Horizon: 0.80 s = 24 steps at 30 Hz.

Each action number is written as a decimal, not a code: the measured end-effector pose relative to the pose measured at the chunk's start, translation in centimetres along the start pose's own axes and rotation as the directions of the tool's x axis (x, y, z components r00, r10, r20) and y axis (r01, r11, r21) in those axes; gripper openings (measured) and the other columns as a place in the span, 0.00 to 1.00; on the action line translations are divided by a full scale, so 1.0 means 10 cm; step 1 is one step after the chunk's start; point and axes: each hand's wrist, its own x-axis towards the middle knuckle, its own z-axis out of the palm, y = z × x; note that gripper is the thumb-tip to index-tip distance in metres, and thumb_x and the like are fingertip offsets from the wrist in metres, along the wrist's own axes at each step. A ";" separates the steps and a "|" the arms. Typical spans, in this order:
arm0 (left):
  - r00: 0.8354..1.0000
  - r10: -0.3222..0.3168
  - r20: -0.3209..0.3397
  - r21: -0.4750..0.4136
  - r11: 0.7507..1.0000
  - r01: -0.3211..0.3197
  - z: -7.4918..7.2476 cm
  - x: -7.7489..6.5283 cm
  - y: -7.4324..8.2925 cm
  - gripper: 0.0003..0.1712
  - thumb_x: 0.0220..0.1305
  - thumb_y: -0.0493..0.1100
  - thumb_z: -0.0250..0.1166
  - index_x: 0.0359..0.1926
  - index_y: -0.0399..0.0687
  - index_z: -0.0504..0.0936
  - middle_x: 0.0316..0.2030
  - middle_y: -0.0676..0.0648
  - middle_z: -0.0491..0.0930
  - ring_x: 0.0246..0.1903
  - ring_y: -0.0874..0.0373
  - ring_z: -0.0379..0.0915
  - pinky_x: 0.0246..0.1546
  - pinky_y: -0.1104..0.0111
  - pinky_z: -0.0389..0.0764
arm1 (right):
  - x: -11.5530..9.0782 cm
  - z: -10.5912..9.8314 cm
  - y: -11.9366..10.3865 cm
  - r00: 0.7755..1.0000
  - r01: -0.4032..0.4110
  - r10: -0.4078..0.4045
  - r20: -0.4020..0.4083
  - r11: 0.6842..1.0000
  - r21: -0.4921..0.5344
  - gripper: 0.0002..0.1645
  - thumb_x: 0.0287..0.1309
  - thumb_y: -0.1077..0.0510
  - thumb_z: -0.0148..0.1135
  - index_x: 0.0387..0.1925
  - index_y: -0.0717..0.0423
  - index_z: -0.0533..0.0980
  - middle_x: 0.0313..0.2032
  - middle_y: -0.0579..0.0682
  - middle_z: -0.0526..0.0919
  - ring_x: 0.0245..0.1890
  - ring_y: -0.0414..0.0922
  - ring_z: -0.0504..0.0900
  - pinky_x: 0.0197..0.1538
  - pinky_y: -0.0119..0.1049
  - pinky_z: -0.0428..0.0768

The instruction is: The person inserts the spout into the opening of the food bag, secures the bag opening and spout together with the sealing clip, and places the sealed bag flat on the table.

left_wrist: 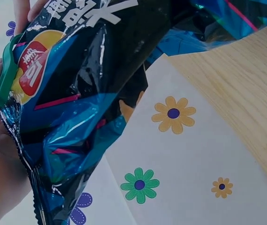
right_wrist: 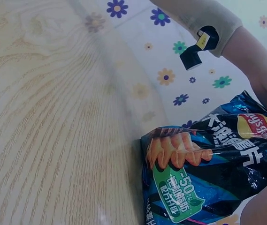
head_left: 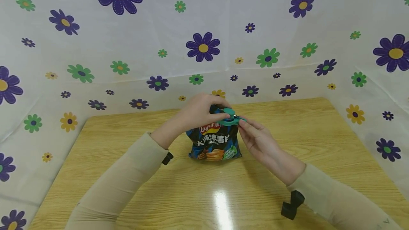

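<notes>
A dark blue and black bag of potato chips (head_left: 213, 144) stands upright on the table, its printed front turned toward me. Across its top lies a green bag clip (head_left: 228, 123), with a rounded tab above it. My left hand (head_left: 202, 110) reaches over from the left and grips the clip at the bag's top, thumb on the near side. At the clip's right end, my right hand (head_left: 259, 142) pinches it between thumb and fingers. The left wrist view shows the green clip (left_wrist: 5, 77) against the bag's top, beside the crimped edge (left_wrist: 27, 168).
The wooden table (head_left: 134, 187) spreads out on all sides of the bag. A white cloth with printed flowers (head_left: 204, 17) hangs behind the table and along both sides. A black wrist mount (head_left: 292, 205) sticks out from the right sleeve.
</notes>
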 end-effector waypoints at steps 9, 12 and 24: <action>1.000 -0.007 -0.016 0.004 1.000 0.007 0.01 -0.02 -0.03 0.17 0.72 0.49 0.73 0.57 0.49 0.90 0.53 0.48 0.91 0.47 0.56 0.88 0.49 0.64 0.88 | 0.04 -0.02 0.08 1.000 0.011 -0.011 -0.003 1.000 -0.022 0.24 0.82 0.61 0.50 0.35 0.43 0.89 0.37 0.38 0.85 0.37 0.30 0.83 0.47 0.16 0.82; 1.000 -0.008 -0.016 0.012 1.000 0.009 0.01 -0.02 -0.03 0.17 0.72 0.49 0.72 0.57 0.50 0.90 0.52 0.48 0.91 0.41 0.58 0.86 0.43 0.67 0.85 | 0.06 -0.01 0.10 1.000 0.021 -0.022 -0.022 1.000 -0.006 0.25 0.82 0.60 0.50 0.33 0.44 0.89 0.34 0.37 0.84 0.34 0.29 0.80 0.44 0.15 0.80; 1.000 -0.001 -0.011 0.030 1.000 0.002 -0.02 -0.02 -0.02 0.17 0.72 0.48 0.72 0.57 0.48 0.90 0.52 0.48 0.92 0.38 0.59 0.85 0.40 0.68 0.84 | 0.09 0.03 0.12 0.997 0.052 -0.051 -0.054 0.998 0.021 0.25 0.82 0.61 0.50 0.32 0.44 0.88 0.35 0.38 0.82 0.34 0.29 0.79 0.44 0.14 0.79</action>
